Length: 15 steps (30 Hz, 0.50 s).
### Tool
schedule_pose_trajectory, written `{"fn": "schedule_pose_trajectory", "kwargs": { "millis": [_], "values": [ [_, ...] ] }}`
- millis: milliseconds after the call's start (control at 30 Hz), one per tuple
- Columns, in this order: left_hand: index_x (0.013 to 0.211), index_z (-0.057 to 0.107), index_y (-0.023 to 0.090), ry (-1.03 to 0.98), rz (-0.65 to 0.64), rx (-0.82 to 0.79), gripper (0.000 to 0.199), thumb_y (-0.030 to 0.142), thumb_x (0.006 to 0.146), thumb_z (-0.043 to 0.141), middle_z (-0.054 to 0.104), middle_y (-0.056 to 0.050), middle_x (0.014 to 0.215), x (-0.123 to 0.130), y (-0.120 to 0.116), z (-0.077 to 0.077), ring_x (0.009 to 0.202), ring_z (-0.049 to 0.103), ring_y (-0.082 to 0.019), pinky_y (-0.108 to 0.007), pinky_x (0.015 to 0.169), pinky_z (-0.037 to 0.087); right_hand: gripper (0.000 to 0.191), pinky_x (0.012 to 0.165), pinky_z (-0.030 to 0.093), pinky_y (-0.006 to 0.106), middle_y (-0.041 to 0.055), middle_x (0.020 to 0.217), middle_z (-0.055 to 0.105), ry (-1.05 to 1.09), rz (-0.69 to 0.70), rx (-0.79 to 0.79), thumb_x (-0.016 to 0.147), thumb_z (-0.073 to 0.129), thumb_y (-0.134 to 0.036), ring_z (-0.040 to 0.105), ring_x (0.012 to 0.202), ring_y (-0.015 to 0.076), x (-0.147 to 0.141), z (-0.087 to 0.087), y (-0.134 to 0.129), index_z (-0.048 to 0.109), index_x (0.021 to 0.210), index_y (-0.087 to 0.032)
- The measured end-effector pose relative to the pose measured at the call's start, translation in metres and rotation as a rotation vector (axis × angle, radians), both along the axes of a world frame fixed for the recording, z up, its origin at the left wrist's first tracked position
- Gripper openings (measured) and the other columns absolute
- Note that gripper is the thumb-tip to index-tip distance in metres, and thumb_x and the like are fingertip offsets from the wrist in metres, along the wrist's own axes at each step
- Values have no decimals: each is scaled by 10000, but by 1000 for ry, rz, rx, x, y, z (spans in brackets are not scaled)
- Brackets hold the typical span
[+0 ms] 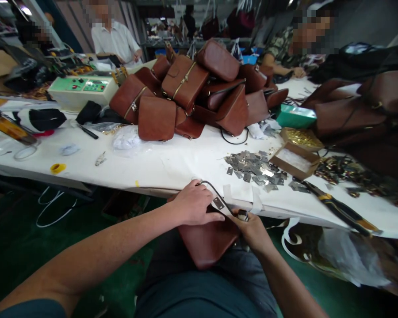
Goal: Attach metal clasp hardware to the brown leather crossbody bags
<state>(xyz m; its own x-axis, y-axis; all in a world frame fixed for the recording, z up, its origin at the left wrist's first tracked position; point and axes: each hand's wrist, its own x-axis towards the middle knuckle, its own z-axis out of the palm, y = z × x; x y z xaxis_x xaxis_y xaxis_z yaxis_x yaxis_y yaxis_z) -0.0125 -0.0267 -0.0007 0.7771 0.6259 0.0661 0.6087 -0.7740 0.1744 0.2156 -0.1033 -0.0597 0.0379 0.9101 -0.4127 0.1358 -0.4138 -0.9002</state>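
A brown leather bag [207, 243] rests on my lap against the table's front edge. Its opening faces up, with a dark-edged flap or rim and a small metal plate [218, 203] on a pale strip inside. My left hand [195, 203] grips the far left part of the rim, fingers curled over it and thumb stretched toward the opening. At the right corner of the opening, my right hand [250, 226] is closed on the bag's edge, beside a small dark and pale piece.
The white table [172, 165] bears a heap of brown bags [185, 84], loose metal plates [252, 168], a small box [295, 160], pliers [341, 210] and a yellow tape roll [58, 168]. Two people work across it.
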Motion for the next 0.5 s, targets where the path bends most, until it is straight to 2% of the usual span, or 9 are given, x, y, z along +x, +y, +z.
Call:
{"fn": "schedule_pose_trajectory", "kwargs": {
  "millis": [67,100,133,200,267,333,367,433,500],
  "values": [
    [807,763,181,-21,93,-22,560,563,1048,432,754,-73,838,0,-5,6,871,662,-232,-461,954,365,459,586,436,281,-1,723,659,-1,199,16,676,865,-537,550,621,155,20,20,19,722,898,-160],
    [740,750,189,-35,133,-27,545,516,1055,449,733,-59,784,-1,-8,7,823,647,-215,-449,917,373,443,583,421,274,-9,719,653,-21,305,18,672,872,-519,536,615,144,29,31,30,730,888,-159],
    [712,743,196,-57,169,-27,492,487,1035,512,718,-51,775,-1,-11,5,826,635,-213,-435,888,383,430,582,411,268,-17,714,647,-49,398,19,670,876,-505,526,612,136,37,40,42,737,882,-157],
    [765,756,215,-123,238,-12,287,441,932,698,717,-50,886,-1,-18,-3,930,619,-233,-409,855,411,397,586,406,264,-22,711,645,-101,542,13,687,862,-481,526,616,131,47,54,63,751,885,-155],
    [903,771,237,-204,307,18,173,391,834,813,698,-71,1149,-2,-25,-16,1104,580,-267,-405,878,448,357,593,415,262,-18,719,658,-141,612,11,704,842,-448,542,628,135,46,61,81,754,892,-157],
    [1030,765,255,-259,347,42,233,368,832,818,602,-88,1391,-3,-29,-28,1239,521,-291,-432,952,468,318,596,430,265,-9,730,676,-185,626,9,712,824,-415,560,638,144,41,61,94,754,889,-161],
    [1064,760,256,-266,350,41,249,374,849,801,576,-93,1431,-3,-31,-32,1264,505,-297,-448,981,470,304,585,432,265,-8,721,678,-214,615,2,707,820,-404,563,632,147,38,60,98,753,881,-164],
    [1088,752,247,-244,343,7,274,420,877,768,621,-101,1337,-3,-33,-38,1227,517,-301,-467,989,476,276,561,426,265,-9,696,674,-266,618,-24,693,816,-384,564,617,152,34,58,106,753,857,-171],
    [1066,746,230,-211,337,-41,299,463,880,754,668,-95,1125,-2,-35,-42,1131,542,-296,-464,948,489,247,557,427,266,-10,692,677,-297,678,-47,693,804,-371,570,618,156,32,58,112,758,840,-178]
  ]
}}
